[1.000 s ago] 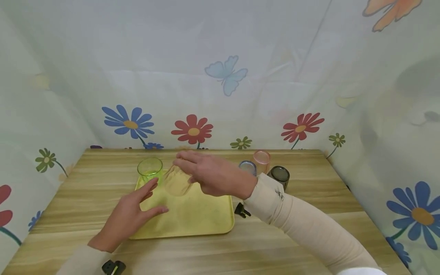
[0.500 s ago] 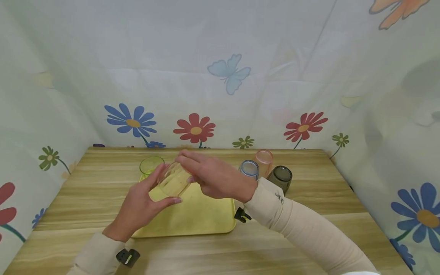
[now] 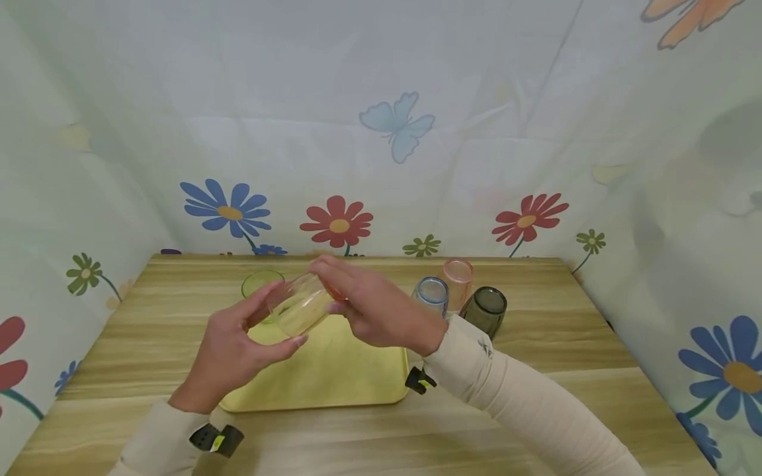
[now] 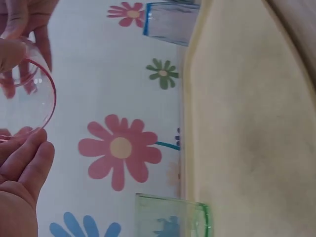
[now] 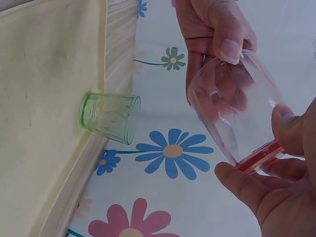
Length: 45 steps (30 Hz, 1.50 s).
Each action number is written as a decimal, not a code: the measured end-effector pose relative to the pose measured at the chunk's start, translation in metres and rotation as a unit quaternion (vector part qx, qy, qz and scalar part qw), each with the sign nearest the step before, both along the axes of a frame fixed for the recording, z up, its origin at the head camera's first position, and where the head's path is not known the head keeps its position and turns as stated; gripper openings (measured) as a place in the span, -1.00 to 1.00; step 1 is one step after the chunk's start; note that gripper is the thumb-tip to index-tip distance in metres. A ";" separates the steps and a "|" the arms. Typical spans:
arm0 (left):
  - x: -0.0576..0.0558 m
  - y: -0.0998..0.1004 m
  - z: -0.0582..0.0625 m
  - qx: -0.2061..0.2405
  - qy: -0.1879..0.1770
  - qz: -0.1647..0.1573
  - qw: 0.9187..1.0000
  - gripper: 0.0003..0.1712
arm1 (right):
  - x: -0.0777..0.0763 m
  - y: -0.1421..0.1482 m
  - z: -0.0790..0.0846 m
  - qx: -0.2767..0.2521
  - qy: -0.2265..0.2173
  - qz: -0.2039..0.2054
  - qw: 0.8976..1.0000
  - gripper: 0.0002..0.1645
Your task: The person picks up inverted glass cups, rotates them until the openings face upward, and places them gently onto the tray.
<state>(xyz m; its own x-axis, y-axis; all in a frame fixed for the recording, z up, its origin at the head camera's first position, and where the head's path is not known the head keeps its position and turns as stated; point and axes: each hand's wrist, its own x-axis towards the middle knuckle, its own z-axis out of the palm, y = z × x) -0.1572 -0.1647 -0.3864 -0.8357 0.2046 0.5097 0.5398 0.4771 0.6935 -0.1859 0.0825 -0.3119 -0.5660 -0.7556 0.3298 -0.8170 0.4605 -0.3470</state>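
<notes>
A clear, pink-tinted drinking glass (image 3: 300, 311) with a red base is held tilted above the yellow tray (image 3: 339, 380), between both hands. My right hand (image 3: 378, 304) grips it round the base, thumb on the near side, as the right wrist view shows the red base (image 5: 259, 157) between the fingers. My left hand (image 3: 235, 347) holds the other end at the rim, thumb below and fingers on the far side. A green glass (image 5: 111, 116) stands mouth up at the tray's far left corner, partly hidden behind the left fingers in the head view.
To the right of the tray stand a blue-tinted glass (image 3: 431, 294), a pink glass (image 3: 458, 281) and a dark grey glass (image 3: 485, 314), close together, narrower ends up. A flowered cloth (image 3: 274, 145) hangs behind the wooden table (image 3: 536, 370).
My left hand has come in from the left and taken hold of the glass's rim. The right hand keeps its grip, and the glass now leans further over, showing its red base.
</notes>
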 end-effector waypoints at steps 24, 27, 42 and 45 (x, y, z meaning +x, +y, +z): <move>-0.008 -0.006 0.029 0.018 -0.016 -0.042 0.999 -0.02 | 0.002 0.005 -0.025 -0.142 0.003 -0.012 0.990 -0.20; -0.009 -0.005 0.030 0.013 -0.022 -0.049 0.998 -0.01 | 0.003 0.006 -0.026 -0.124 0.026 -0.026 0.992 -0.21; -0.009 0.005 0.039 -0.022 -0.051 -0.021 0.998 0.02 | 0.023 -0.012 -0.036 0.045 0.348 -0.095 0.932 -0.07; -0.008 0.007 0.042 -0.021 -0.064 -0.015 0.998 0.04 | 0.025 -0.016 -0.038 0.051 0.356 -0.107 0.927 -0.10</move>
